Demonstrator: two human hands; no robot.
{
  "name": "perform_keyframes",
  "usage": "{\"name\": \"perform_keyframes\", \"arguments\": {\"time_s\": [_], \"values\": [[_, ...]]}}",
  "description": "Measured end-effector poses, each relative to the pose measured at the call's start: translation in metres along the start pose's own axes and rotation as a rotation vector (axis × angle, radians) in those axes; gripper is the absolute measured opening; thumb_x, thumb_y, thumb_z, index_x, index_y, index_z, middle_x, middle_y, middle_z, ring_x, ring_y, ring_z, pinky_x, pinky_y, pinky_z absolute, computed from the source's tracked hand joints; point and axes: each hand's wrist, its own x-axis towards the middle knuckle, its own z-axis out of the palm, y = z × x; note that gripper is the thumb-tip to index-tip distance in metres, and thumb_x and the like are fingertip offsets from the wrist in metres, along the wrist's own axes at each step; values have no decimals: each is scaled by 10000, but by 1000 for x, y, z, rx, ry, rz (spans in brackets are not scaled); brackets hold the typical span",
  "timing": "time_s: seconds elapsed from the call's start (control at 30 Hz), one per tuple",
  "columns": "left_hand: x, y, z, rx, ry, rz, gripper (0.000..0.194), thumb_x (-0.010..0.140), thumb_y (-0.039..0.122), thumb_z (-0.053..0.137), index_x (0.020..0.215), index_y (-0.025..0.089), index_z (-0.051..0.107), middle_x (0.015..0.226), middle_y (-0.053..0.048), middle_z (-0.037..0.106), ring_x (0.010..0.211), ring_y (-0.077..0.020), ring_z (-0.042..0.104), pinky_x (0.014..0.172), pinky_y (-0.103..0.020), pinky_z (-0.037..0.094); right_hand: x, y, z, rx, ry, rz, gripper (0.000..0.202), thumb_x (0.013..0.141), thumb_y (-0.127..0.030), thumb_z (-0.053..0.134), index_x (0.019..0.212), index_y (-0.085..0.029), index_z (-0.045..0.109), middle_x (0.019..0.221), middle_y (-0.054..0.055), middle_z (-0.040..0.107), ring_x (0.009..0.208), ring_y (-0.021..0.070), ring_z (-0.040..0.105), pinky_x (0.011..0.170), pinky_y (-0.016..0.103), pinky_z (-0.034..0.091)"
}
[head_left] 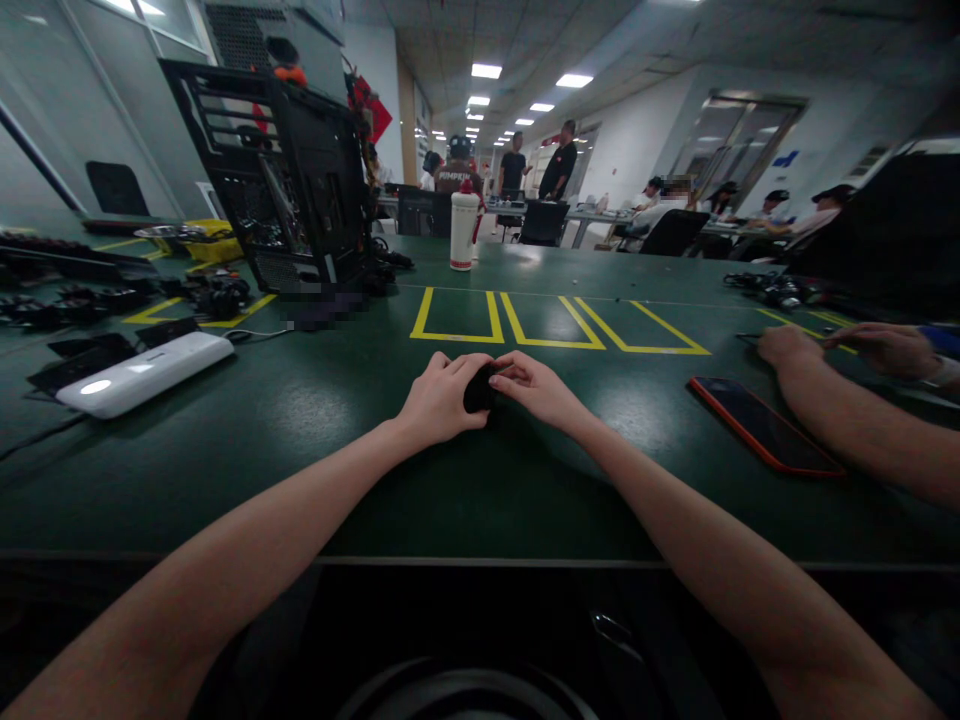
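A small black rounded object [478,390] is held just over the green table [525,500], in front of me; its kind is too dark to make out. My left hand [442,400] is wrapped round it from the left, thumb below and fingers over the top. From the right, my right hand [534,388] pinches at its edge, with the fingertips touching it. Part of the object is hidden by my fingers. Just beyond my hands, yellow tape outlines [457,337] mark the tabletop.
An open black computer case [315,190] stands at the left, behind a white power bank-like device [150,375]. A white bottle [463,232] stands at the back. At right lie an orange-edged phone [765,425] and another person's hands [795,350].
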Motion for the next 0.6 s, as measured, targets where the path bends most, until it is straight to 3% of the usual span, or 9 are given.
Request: {"name": "perform_keyframes", "arguments": {"time_s": [0.17,0.37,0.5,0.6], "values": [[0,1,-1,2,-6,-5,601,659,305,615,1208,235,380,1173,-24,526,873,-222,425,740,-354,418,3,7,4,-63,30,47,207,799,-385,468,888,-203,514,753,6,580,710,160,585,655,337,492],[0,0,0,8,0,-13,606,661,321,614,1211,238,375,1171,-21,525,869,-221,427,730,-347,416,3,5,9,-18,161,-119,127,770,-259,517,887,-210,503,891,10,542,857,146,554,739,306,481],[0,0,0,-1,1,-10,590,667,330,608,1204,242,380,1163,-18,529,872,-217,427,731,-342,416,-1,1,5,-46,82,-137,80,782,-258,506,833,-200,524,823,-1,556,815,144,570,774,341,481],[0,0,-1,-12,-6,-6,591,669,330,607,1206,240,379,1177,-25,520,882,-219,430,733,-343,416,-6,-1,0,13,-18,-100,217,702,-226,612,896,-199,520,921,12,582,895,157,588,845,360,468]]}}
